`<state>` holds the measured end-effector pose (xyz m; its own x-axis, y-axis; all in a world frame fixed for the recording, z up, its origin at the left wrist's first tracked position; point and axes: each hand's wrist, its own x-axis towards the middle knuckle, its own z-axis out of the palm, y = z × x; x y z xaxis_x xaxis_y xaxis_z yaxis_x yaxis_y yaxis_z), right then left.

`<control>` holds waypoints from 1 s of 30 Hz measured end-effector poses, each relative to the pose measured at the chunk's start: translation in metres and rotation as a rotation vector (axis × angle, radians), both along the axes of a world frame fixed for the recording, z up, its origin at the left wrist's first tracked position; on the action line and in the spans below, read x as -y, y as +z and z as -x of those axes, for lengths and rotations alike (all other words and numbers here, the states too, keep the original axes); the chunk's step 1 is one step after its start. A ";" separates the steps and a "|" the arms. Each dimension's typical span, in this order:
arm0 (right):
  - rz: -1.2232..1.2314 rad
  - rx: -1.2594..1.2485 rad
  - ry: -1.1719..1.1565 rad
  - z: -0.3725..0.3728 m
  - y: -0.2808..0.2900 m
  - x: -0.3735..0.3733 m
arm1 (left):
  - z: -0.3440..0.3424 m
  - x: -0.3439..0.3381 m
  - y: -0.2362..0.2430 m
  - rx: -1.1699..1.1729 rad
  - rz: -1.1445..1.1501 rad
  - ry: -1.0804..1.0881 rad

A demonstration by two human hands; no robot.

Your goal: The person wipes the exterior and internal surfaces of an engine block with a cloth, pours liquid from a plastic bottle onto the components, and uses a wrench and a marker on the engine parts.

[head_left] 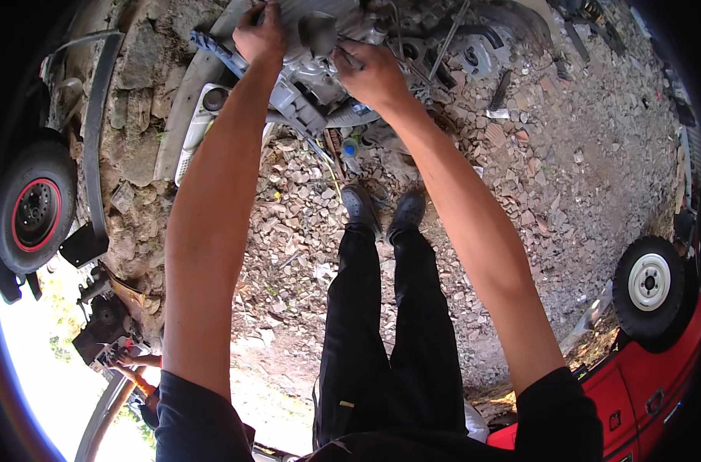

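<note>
Both my arms stretch forward to a heap of grey metal car parts at the top of the head view. My left hand (259, 35) is closed in a pinch at the upper edge of the picture; what its fingers hold is hidden. My right hand (372, 73) has its fingers curled inward, and I cannot make out what is in them. Between the hands stands a dull grey, squarish metal piece (317, 34). Below it are a grey bracket-like part (300, 108) and a blue strip (215, 52) left of my left wrist.
Rubble and gravel (473, 254) surround my shoes (358, 206). A clear bottle with a blue cap (349, 148) lies ahead of them. A tyre with a red-ringed rim (36, 214) is left; a red vehicle (643, 385) with a spare wheel (649, 282) is right. Another person's arm (138, 373) shows lower left.
</note>
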<state>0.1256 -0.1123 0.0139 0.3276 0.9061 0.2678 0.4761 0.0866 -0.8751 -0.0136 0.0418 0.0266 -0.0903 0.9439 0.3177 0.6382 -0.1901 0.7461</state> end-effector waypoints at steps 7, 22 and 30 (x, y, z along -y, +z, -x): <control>0.135 0.210 -0.149 0.012 -0.056 -0.016 | -0.008 0.003 -0.001 0.077 0.013 -0.014; -0.113 0.262 -0.024 -0.005 -0.002 0.007 | -0.005 0.007 0.005 0.038 0.086 -0.011; 0.460 0.083 0.107 -0.036 0.058 0.033 | -0.010 0.014 0.008 0.112 0.034 0.093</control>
<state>0.1619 -0.1454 0.0722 0.2207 0.9642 -0.1471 0.5555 -0.2483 -0.7936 -0.0036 0.0282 0.0343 -0.2114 0.9396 0.2691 0.5643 -0.1075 0.8185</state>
